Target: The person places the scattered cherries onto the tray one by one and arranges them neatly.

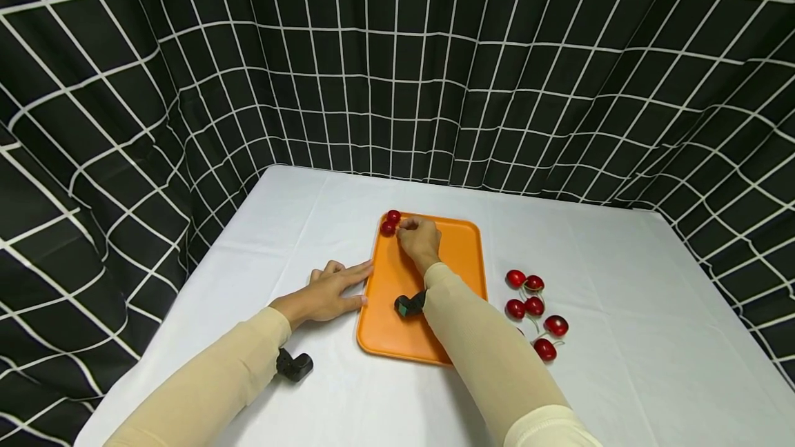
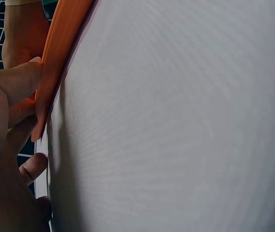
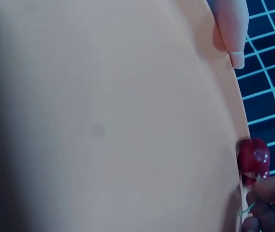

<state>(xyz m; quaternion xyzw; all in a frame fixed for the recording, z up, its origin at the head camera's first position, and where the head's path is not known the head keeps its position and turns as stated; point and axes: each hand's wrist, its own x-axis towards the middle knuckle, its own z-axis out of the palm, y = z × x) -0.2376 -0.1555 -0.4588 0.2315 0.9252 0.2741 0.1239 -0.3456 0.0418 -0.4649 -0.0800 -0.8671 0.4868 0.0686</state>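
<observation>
An orange tray (image 1: 397, 274) lies on the white cloth. My left hand (image 1: 332, 292) is at its left side with fingers extended, thumb and fingertips against the rim; the left wrist view shows the thumb (image 2: 23, 79) on the tray's edge. Two red cherries, a rear one (image 1: 393, 216) and a front one (image 1: 388, 228), sit in the far left corner of the tray. Beside them is my right hand (image 1: 421, 240), its fingers bent. In the right wrist view, its thumb and fingers (image 3: 273, 188) pinch a green stem (image 3: 248, 209) right at a glossy cherry (image 3: 253, 157).
Several cherries with stems (image 1: 534, 306) lie on the cloth right of the tray, one partly hidden behind the right sleeve (image 1: 497, 343). Black wrist cameras (image 1: 295, 365) stick out from both sleeves. A black curtain (image 1: 397, 88) with white grid lines surrounds the table (image 1: 609, 295).
</observation>
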